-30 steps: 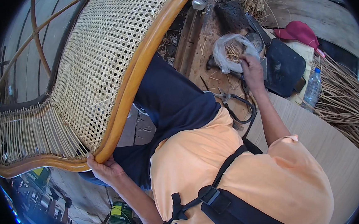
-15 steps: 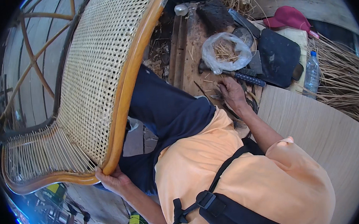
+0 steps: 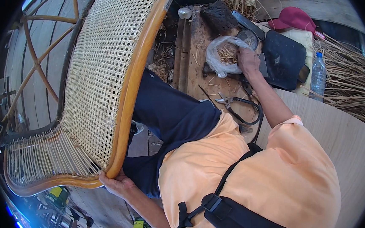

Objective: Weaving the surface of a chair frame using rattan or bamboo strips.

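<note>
**One hand on the chair, one in the bag**

My left hand (image 3: 119,184) grips the lower corner of the cane chair frame (image 3: 125,109), fingers curled tight around the curved wooden rail where the woven panel meets the loose upright strands. The chair leans across my lap. My right hand (image 3: 248,60) reaches into the clear plastic bag (image 3: 220,54) of short cane bits on the wooden board (image 3: 191,62); its fingers are bent down inside, and I cannot tell whether they pinch anything. I judge the risk is on the left: with my eyes and reach turned right, the chair could tip or slide off my knee, bending the unwoven strands. The pliers (image 3: 232,102) lie near my forearm and could snag.
</note>
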`<state>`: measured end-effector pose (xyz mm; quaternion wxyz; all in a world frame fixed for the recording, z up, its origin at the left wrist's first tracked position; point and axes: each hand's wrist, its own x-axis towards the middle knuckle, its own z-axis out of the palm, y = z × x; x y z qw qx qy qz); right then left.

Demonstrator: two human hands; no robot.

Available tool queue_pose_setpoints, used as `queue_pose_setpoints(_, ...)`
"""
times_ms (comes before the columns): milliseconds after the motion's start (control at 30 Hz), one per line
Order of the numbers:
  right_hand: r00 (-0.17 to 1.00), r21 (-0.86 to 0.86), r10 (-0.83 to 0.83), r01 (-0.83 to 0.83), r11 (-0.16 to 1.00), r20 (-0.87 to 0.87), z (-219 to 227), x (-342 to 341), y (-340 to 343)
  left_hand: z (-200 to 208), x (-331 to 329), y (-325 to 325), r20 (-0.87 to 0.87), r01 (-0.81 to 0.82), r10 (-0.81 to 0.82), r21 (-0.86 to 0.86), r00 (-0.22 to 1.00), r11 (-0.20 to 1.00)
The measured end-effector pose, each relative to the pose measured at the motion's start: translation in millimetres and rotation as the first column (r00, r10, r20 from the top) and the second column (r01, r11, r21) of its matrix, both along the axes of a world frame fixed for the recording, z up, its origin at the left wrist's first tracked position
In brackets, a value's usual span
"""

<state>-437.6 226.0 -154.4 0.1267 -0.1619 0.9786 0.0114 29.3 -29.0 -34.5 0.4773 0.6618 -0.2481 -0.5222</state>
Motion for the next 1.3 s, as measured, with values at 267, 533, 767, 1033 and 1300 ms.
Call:
queue_pose_setpoints(267,0.988,-0.432,0.121,-0.149,0.890,-0.093,-16.5,-5.4,17.9,-0.8,-1.8,1.9,0.002,-0.007,0.007,0.003,1.000,1.000)
queue_pose_setpoints(533,0.869,-0.642,-0.005,0.370,0.671,0.495,35.0,-5.1,21.2,2.7,-6.4,3.2,-0.032,-0.031,0.032,0.026,0.999,0.999)
queue_pose_setpoints(767,0.885,-0.834,0.205,0.284,0.472,0.417,112.0,63.4,-70.8,12.2,-22.9,8.9,-0.049,-0.174,0.176,0.057,0.983,0.983)
queue_pose_setpoints(1033,0.219,-0.812,0.788,0.265,0.520,0.575,155.9,255.5,-227.2,20.0,-25.6,3.7,-0.099,-0.250,0.258,0.089,0.961,0.964)
queue_pose_setpoints(1300,0.147,-0.809,0.817,-0.124,0.574,0.557,153.1,327.5,-286.3,19.0,-15.7,16.0,-0.210,-0.100,0.109,0.053,0.972,0.994)
